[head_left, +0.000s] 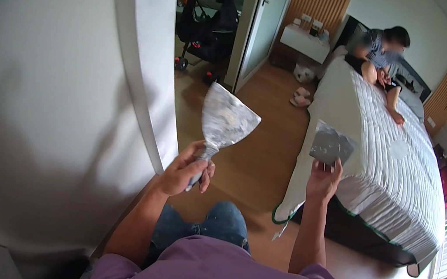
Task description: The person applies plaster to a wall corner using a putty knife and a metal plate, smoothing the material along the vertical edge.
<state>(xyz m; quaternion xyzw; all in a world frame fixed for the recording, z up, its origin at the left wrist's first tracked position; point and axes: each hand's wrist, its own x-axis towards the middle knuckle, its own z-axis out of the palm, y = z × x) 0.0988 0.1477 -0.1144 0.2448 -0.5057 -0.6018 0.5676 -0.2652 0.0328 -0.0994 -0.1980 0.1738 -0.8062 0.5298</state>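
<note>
My left hand [187, 170] is closed round the handle of a wide putty knife [229, 118], its blade pointing up and smeared with white and grey filler. In my right hand [323, 183] a flat, squarish grey scraper plate [331, 145] is pinched between thumb and fingers, with whitish residue along its upper edge. Both tools are raised in front of me, apart from each other. The putty knife is nearer the white wall [38, 79]; from here the scraper plate overlaps the near side of the bed.
A bed [402, 169] with a white quilted cover stands at the right, and a person [381, 59] sits on it. Beyond the open doorway is a black stroller [207, 24]. Slippers [301, 97] lie on the wooden floor [262, 137] near a white bedside cabinet [304, 44].
</note>
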